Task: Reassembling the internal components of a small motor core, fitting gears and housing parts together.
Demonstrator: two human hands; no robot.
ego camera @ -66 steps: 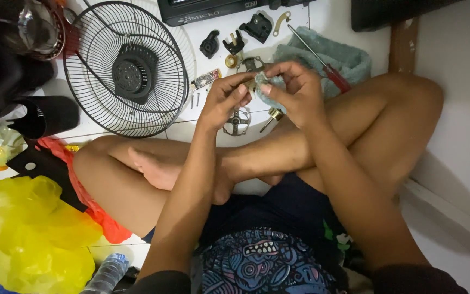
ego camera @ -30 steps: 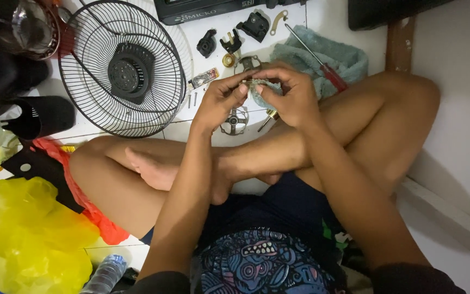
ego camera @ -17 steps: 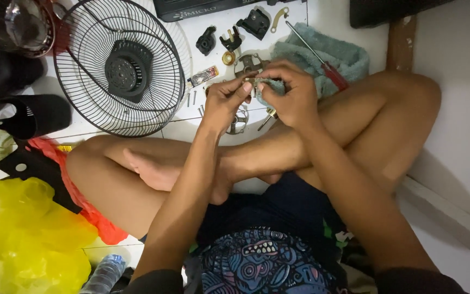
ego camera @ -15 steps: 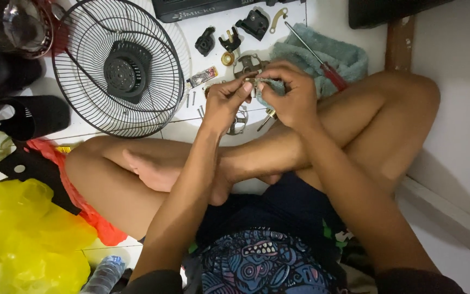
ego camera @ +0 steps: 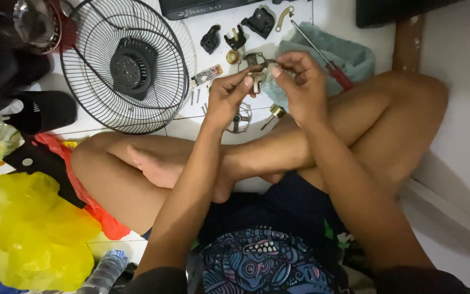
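Note:
My left hand [ego camera: 228,97] and my right hand [ego camera: 299,83] meet above my crossed legs and together pinch a small metal fan part [ego camera: 255,66] between their fingertips. The part is grey with a short stem that hangs down; my fingers hide most of it. Just below my hands on the white tiled floor lie a round metal piece [ego camera: 240,118] and a small brass-tipped part [ego camera: 274,113].
A black wire fan guard [ego camera: 126,62] lies at the upper left. Black plastic pieces [ego camera: 211,38], screws [ego camera: 196,97], a red-handled screwdriver [ego camera: 335,69] and a teal cloth [ego camera: 349,54] lie ahead. A yellow plastic bag [ego camera: 25,231] and a bottle [ego camera: 104,270] sit at the lower left.
My hands have stayed together on the small part, with the fingers shifting around it. The view has drifted slightly, so the fan guard sits lower and more to the left.

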